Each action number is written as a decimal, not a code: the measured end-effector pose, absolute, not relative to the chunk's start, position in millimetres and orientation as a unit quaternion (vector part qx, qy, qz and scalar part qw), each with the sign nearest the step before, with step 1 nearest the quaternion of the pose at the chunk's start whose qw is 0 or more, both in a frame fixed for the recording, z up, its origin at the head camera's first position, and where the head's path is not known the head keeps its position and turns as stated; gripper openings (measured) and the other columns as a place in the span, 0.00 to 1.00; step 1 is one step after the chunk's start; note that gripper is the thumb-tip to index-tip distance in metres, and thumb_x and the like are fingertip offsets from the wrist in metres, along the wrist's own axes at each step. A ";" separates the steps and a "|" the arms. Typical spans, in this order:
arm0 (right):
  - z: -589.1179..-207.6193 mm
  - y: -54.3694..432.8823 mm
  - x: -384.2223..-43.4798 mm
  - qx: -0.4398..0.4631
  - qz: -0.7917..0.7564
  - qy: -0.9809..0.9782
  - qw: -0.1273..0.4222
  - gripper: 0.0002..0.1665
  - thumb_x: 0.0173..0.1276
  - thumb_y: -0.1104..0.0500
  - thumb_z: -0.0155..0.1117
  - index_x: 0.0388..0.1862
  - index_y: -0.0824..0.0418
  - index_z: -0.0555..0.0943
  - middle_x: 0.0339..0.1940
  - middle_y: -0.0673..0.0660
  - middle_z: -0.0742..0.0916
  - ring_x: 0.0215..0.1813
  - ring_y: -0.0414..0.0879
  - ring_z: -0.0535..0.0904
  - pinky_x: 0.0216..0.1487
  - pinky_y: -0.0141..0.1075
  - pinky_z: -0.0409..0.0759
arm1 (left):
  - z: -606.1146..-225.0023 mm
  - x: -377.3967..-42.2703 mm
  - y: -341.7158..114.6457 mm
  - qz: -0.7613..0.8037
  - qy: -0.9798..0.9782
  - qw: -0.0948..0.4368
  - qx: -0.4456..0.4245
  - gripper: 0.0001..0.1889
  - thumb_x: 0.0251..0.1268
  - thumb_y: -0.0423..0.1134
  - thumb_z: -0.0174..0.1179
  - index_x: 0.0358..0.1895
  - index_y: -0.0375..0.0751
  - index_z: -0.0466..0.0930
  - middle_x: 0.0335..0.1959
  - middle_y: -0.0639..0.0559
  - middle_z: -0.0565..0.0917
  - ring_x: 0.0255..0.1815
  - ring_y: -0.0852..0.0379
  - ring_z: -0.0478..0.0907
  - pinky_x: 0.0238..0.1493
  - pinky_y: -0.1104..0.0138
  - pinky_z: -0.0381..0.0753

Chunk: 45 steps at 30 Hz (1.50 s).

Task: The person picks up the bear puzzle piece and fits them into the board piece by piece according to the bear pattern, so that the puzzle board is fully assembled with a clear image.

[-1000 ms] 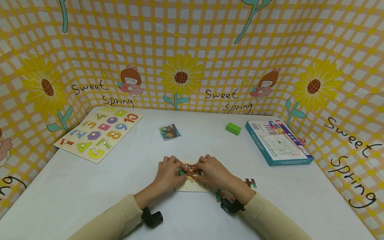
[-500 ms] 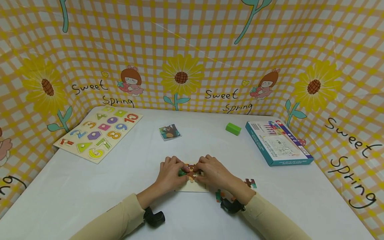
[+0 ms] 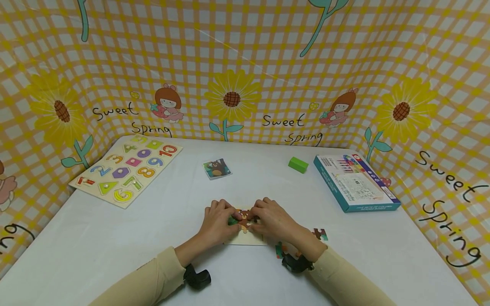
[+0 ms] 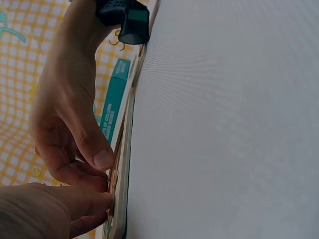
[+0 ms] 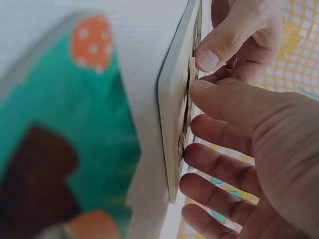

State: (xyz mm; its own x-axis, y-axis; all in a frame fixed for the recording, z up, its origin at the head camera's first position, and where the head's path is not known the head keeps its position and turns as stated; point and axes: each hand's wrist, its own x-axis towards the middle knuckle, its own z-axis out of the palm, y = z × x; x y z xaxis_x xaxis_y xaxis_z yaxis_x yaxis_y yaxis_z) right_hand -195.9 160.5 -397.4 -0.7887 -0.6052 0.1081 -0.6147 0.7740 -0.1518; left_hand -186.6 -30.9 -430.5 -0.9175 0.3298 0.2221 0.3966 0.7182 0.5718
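Right hand [image 3: 273, 219], fingers apart, touches the bear puzzle [image 3: 244, 224]; left hand [image 3: 218, 219], grip we can't tell; uneven pressing might split joins.

We record one pale board [image 3: 245, 239], flat on the desk [image 3: 160, 225], bearing brown bear pieces [image 3: 244, 217]; loose jigsaw pieces [image 3: 319, 233], brown and green, to its right.

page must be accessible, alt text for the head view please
A person's left hand and right hand touch a bear puzzle on a white table, with loose pieces nearby. Beyond lie a number board, bear card, green block and teal-edged box.
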 end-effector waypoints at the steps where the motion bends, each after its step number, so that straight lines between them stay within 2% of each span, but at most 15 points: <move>1: -397.4 160.6 -196.0 0.325 0.090 -0.941 0.027 0.10 0.55 0.51 0.71 0.35 0.52 0.85 0.35 0.48 0.82 0.39 0.43 0.71 0.41 0.36 0.69 | -430.7 -186.5 -30.8 -0.320 -0.925 0.052 -0.196 0.05 0.50 0.40 0.65 0.32 0.50 0.83 0.41 0.50 0.74 0.44 0.53 0.63 0.45 0.56 0.59; 15: -398.6 161.3 -196.6 0.333 0.097 -0.937 0.034 0.10 0.54 0.51 0.72 0.33 0.52 0.84 0.34 0.48 0.81 0.37 0.41 0.69 0.38 0.33 0.67 | -429.4 -185.2 -30.3 -0.323 -0.925 0.046 -0.193 0.05 0.50 0.42 0.65 0.32 0.50 0.83 0.41 0.51 0.74 0.44 0.53 0.62 0.44 0.57 0.58; 25: -393.7 166.5 -196.1 0.311 0.097 -0.945 0.024 0.10 0.54 0.51 0.71 0.35 0.50 0.85 0.36 0.48 0.82 0.41 0.43 0.71 0.43 0.36 0.68 | -431.0 -185.3 -30.6 -0.315 -0.927 0.053 -0.194 0.05 0.50 0.42 0.65 0.32 0.51 0.83 0.41 0.52 0.74 0.44 0.53 0.63 0.45 0.57 0.59; 45: -374.3 236.3 -184.7 0.229 0.135 -0.964 0.029 0.12 0.57 0.51 0.69 0.39 0.53 0.85 0.43 0.50 0.83 0.47 0.47 0.73 0.48 0.44 0.74 | -431.3 -184.3 -31.1 -0.326 -0.923 0.056 -0.199 0.06 0.49 0.40 0.65 0.33 0.51 0.83 0.41 0.52 0.75 0.43 0.53 0.62 0.45 0.57 0.59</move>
State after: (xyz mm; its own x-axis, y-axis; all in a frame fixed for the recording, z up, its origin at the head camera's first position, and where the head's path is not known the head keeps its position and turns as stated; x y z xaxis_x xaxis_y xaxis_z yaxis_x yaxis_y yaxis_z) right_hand -184.7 236.3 -374.3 -0.8935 -0.4334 0.1176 -0.4491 0.8588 -0.2466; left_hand -184.3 -31.1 -431.3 -0.9147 0.3303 0.2330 0.4034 0.7088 0.5787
